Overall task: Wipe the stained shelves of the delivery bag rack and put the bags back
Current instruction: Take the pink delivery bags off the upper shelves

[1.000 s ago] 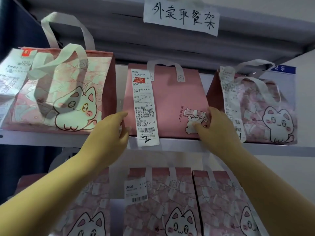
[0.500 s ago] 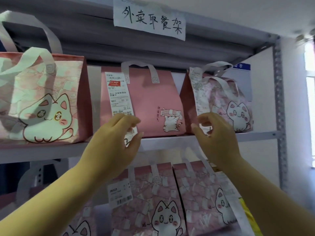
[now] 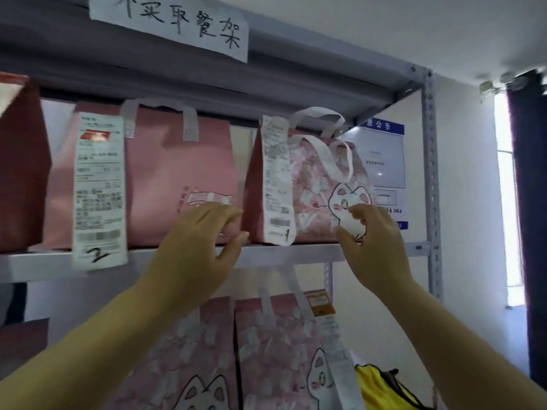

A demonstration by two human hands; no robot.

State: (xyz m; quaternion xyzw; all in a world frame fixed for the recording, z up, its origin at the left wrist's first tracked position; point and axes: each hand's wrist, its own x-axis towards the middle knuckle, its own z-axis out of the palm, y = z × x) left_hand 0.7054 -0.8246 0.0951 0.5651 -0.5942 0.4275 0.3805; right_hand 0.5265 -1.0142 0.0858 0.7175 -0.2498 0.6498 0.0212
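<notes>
Left hand (image 3: 201,247), loosely open and empty, and right hand (image 3: 373,244), curled, grip unclear, now flank the right bag (image 3: 313,184) instead of the middle bag (image 3: 177,161): likely squaring it up.

Both forearms reach up, left hand (image 3: 201,244) and right hand (image 3: 374,244) apart, fingers loosely curled, thumbs spread.

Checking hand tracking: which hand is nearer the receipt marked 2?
Left. The left hand is right of the receipt; the right hand farther right, at the cat-print bag.
</notes>
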